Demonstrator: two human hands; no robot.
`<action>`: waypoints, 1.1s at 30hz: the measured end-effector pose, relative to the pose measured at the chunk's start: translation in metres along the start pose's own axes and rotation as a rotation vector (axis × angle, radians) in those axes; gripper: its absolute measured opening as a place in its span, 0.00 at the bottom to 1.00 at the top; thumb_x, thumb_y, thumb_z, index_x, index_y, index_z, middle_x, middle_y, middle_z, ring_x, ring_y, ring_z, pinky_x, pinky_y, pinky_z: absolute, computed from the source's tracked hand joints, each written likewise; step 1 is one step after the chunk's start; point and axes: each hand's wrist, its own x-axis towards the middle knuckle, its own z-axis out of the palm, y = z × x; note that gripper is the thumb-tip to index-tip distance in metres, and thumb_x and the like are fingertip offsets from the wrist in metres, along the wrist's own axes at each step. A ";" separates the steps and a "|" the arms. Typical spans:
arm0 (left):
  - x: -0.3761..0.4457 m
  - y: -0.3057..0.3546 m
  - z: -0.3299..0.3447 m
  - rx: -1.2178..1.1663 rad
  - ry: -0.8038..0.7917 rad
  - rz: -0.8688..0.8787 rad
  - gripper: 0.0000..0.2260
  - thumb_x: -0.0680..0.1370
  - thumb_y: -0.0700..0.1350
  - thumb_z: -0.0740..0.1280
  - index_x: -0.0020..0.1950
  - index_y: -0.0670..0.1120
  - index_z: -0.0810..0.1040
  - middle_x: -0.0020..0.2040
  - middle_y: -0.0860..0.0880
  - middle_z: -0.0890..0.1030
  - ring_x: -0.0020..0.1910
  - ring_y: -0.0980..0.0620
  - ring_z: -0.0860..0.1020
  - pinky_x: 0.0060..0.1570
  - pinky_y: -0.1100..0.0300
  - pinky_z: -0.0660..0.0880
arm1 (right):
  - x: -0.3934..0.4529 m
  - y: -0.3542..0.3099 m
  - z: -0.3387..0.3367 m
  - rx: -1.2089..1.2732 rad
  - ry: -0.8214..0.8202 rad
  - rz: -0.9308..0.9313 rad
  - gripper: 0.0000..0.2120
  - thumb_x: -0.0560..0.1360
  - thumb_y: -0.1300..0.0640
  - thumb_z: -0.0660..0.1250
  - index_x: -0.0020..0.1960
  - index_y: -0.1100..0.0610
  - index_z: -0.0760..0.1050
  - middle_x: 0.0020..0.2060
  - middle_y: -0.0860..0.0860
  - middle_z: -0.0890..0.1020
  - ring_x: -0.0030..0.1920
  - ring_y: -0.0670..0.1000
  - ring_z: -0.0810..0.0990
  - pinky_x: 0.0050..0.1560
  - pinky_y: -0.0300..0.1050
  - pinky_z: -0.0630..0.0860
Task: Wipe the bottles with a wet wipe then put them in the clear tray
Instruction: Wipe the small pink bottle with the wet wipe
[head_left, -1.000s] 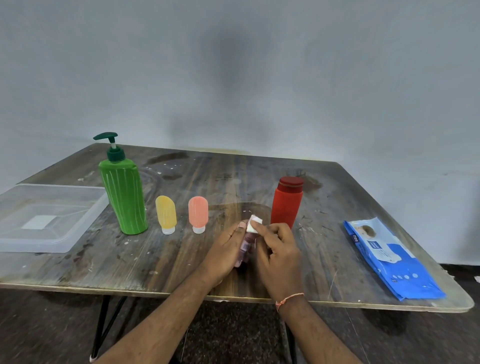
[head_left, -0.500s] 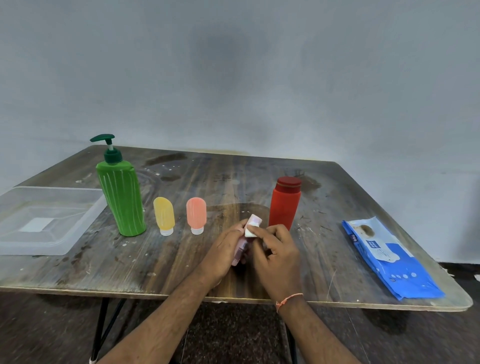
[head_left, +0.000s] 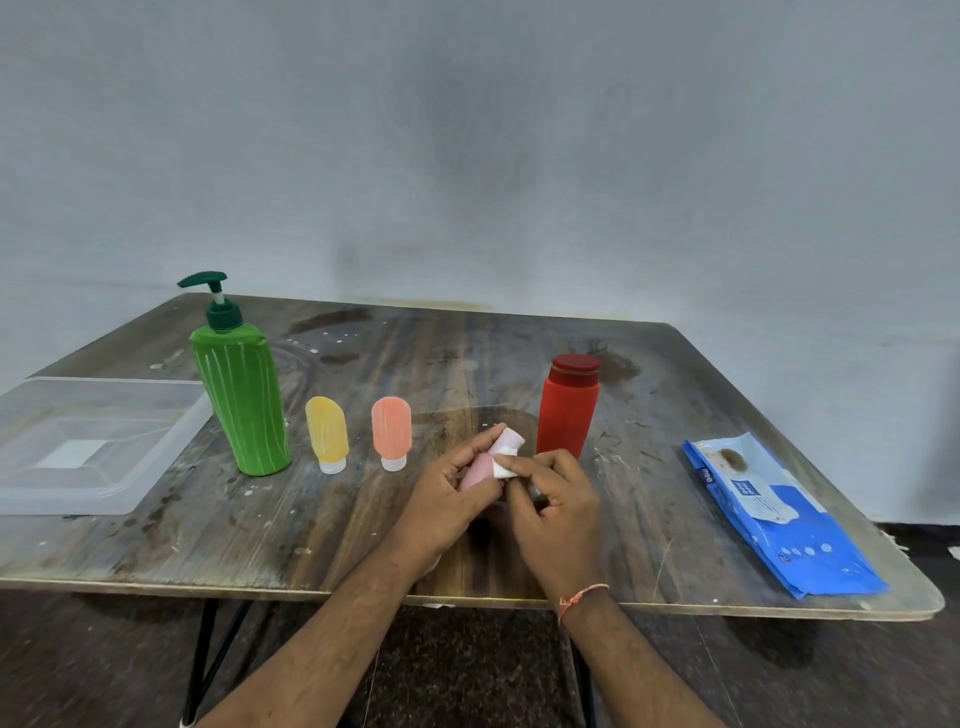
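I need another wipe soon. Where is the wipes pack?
The blue wipes pack lies flat near the table's right edge, right of the red bottle.

Left hand (head_left: 447, 499) holding pink bottle (head_left: 480, 467), right hand (head_left: 558, 506) pressing wipe (head_left: 505, 468)

Dim, even light; soft shadows on the wall (head_left: 467, 156) (edges bend slightly).

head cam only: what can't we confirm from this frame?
- Pink bottle, head view: mostly covered by the left hand; cap and size unclear.
- Wet wipe: partly under the right hand.
- Clear tray: left end cut off by the frame edge.
- Wipes pack: print too small.
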 end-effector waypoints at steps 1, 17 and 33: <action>0.000 -0.001 0.000 -0.002 0.003 0.017 0.27 0.80 0.32 0.69 0.77 0.52 0.76 0.72 0.52 0.81 0.69 0.49 0.81 0.64 0.46 0.81 | 0.000 0.000 0.000 0.002 0.009 0.006 0.16 0.77 0.69 0.75 0.58 0.51 0.89 0.46 0.42 0.78 0.45 0.45 0.81 0.46 0.32 0.75; -0.005 -0.001 0.004 0.197 0.179 0.132 0.22 0.73 0.33 0.76 0.63 0.52 0.82 0.55 0.55 0.87 0.53 0.53 0.86 0.51 0.55 0.84 | 0.000 0.000 0.001 -0.011 0.037 0.002 0.19 0.76 0.70 0.75 0.59 0.49 0.88 0.46 0.43 0.78 0.45 0.45 0.80 0.45 0.30 0.74; -0.011 0.000 0.006 0.608 0.286 0.480 0.15 0.75 0.32 0.73 0.58 0.46 0.83 0.53 0.55 0.79 0.54 0.55 0.79 0.51 0.70 0.74 | -0.002 0.002 0.001 -0.089 -0.007 -0.065 0.17 0.79 0.65 0.73 0.64 0.50 0.87 0.48 0.43 0.76 0.44 0.45 0.79 0.44 0.37 0.77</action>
